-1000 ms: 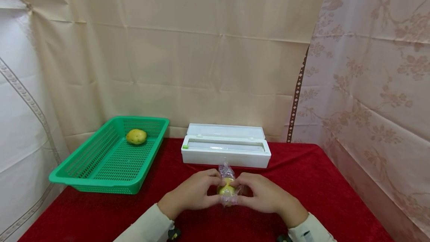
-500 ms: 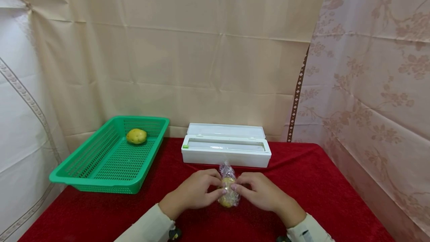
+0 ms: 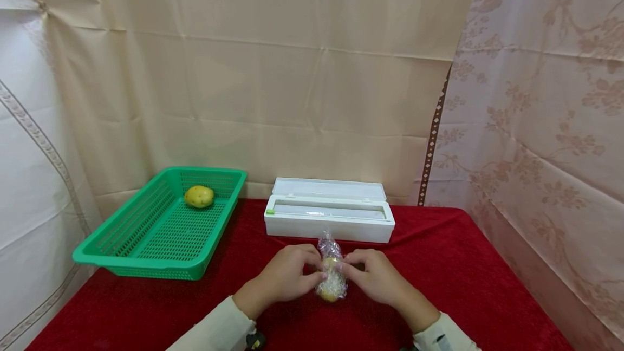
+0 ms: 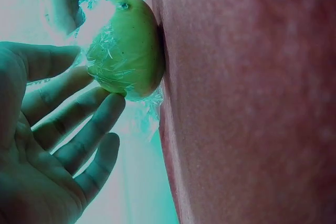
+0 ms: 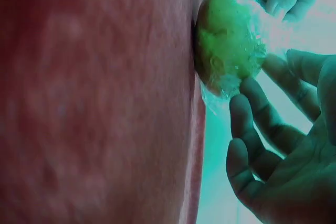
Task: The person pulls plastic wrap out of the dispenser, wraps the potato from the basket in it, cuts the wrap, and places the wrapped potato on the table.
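A yellow mango (image 3: 330, 294) lies on the red cloth near the table's front, partly covered in clear crinkled plastic wrap (image 3: 330, 248). A twisted tail of the film points away toward the white box. From the left side, my left hand (image 3: 296, 273) pinches the wrap over the mango; in the left wrist view its fingertips (image 4: 116, 100) touch the fruit's side. On the opposite side my right hand (image 3: 372, 275) pinches the film between thumb and forefinger, its other fingers (image 5: 252, 87) against the mango. The wrap between the fingertips is partly hidden.
Behind the hands stands a white cling film dispenser (image 3: 329, 226), lid raised, with a green slider (image 3: 270, 212). At the left, a green plastic basket (image 3: 138, 267) holds another mango (image 3: 199, 197). A beige curtain (image 3: 292, 85) hangs at the back.
Both thumbs have moved from the near end up onto the mango's top, bringing the film over it. The near end of the fruit now shows. Basket and dispenser stay put.
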`<state>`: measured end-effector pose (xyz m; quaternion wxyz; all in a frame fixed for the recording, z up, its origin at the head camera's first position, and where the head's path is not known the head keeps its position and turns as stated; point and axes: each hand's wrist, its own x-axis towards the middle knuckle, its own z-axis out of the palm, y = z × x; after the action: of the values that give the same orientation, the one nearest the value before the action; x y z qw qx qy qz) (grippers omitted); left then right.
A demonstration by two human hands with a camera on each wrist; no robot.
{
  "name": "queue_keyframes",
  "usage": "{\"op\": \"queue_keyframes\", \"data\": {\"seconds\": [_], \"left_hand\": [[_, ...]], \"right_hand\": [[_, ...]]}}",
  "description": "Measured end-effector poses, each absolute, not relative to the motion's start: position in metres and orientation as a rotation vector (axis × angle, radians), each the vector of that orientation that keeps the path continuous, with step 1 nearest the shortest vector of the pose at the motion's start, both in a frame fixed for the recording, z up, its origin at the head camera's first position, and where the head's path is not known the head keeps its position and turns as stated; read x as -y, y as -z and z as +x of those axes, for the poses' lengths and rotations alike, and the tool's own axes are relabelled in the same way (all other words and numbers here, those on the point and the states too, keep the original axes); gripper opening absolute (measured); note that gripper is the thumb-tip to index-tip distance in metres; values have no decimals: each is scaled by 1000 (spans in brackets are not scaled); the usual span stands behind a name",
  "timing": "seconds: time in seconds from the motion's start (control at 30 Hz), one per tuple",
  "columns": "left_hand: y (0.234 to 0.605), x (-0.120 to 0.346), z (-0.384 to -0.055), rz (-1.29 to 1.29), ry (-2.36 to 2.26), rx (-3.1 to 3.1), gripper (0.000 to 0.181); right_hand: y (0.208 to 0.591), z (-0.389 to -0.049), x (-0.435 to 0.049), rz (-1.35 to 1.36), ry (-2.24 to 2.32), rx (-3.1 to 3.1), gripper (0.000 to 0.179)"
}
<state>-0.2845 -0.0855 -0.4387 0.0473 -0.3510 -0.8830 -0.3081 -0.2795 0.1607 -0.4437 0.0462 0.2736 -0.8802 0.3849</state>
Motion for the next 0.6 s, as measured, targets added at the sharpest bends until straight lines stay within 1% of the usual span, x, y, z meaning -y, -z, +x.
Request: {"op": "queue_keyframes", "data": {"seconds": [0.2, 0.43, 0.6], "left_hand": [[443, 86, -288, -1022, 1075, 2702, 4], [440, 86, -288, -966, 1116, 2773, 13], [436, 84, -284, -949, 1084, 2784, 18]], "right_hand": [[443, -274, -152, 673, -1224, 2703, 9], [444, -273, -149, 559, -1298, 2725, 7], [445, -273, -147, 459, -1339, 2723, 18]]}}
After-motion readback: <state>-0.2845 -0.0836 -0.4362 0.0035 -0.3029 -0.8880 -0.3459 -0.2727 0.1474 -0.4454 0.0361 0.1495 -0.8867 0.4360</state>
